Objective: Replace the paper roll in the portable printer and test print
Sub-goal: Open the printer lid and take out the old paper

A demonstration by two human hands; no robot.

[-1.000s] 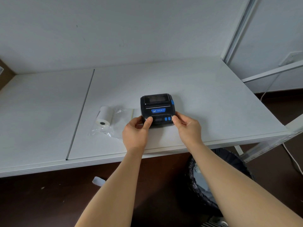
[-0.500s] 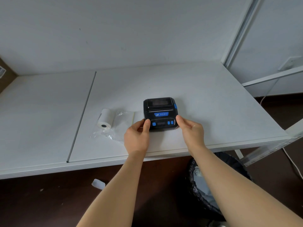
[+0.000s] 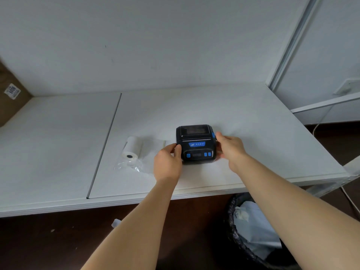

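Note:
A small black portable printer (image 3: 195,143) with blue buttons sits on the white table (image 3: 253,123), its lid shut. My left hand (image 3: 168,162) grips its left front corner, thumb on the top edge. My right hand (image 3: 229,148) holds the right side, with the fingertips at the blue side latch (image 3: 213,135). A white paper roll (image 3: 132,147) lies to the left of the printer, partly on a clear plastic wrapper (image 3: 148,158).
A dark seam (image 3: 105,145) runs front to back across the table left of the roll. A brown cardboard box (image 3: 9,98) stands at the far left. A black bin (image 3: 253,230) with a light liner sits on the floor under the table's front edge.
My right hand slid from the printer's front right corner up its right side to the blue latch. My left hand shifted slightly on the left corner. The printer stays put.

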